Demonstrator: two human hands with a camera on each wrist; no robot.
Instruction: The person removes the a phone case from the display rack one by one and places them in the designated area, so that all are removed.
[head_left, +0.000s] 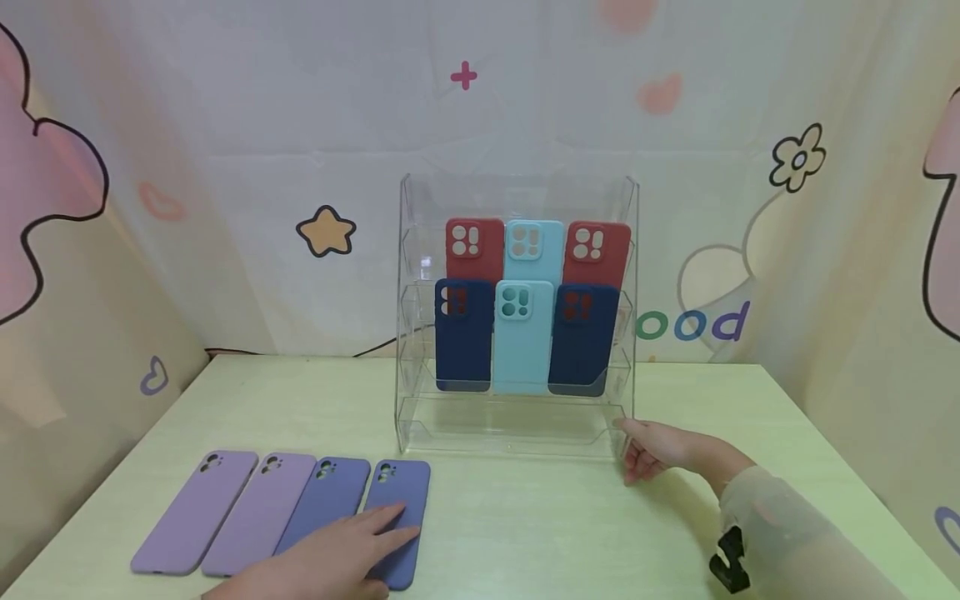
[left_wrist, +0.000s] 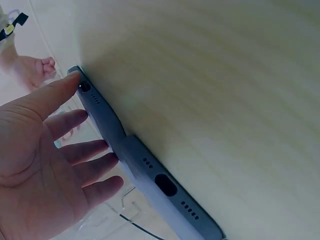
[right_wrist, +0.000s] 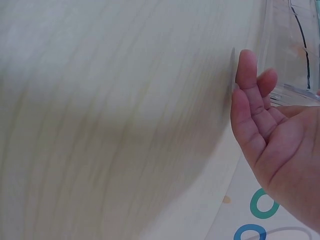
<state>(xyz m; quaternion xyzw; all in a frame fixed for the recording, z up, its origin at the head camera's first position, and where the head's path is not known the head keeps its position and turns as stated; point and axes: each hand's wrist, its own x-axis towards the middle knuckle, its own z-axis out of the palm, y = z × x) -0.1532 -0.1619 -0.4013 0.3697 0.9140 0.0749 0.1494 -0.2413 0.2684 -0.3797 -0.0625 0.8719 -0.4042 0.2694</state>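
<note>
My left hand (head_left: 337,550) lies over the rightmost blue-violet phone case (head_left: 405,492), fingers extended across its surface. In the left wrist view the thumb touches the end of that case (left_wrist: 102,107), and the other fingers reach along its face. At the front lower right corner of a clear tiered display rack (head_left: 510,437), my right hand (head_left: 660,446) holds the edge, thumb on the side panel and fingers bent low by the table. The rack carries red (head_left: 475,262), light blue (head_left: 522,350) and dark blue phone cases (head_left: 462,354) in two tiers.
Left of the touched case lie another blue-violet case (head_left: 322,504) and two lilac cases (head_left: 258,517), in a slanted row on the pale wood-grain table (head_left: 517,525). A printed curtain (head_left: 330,100) hangs behind the table and along both sides.
</note>
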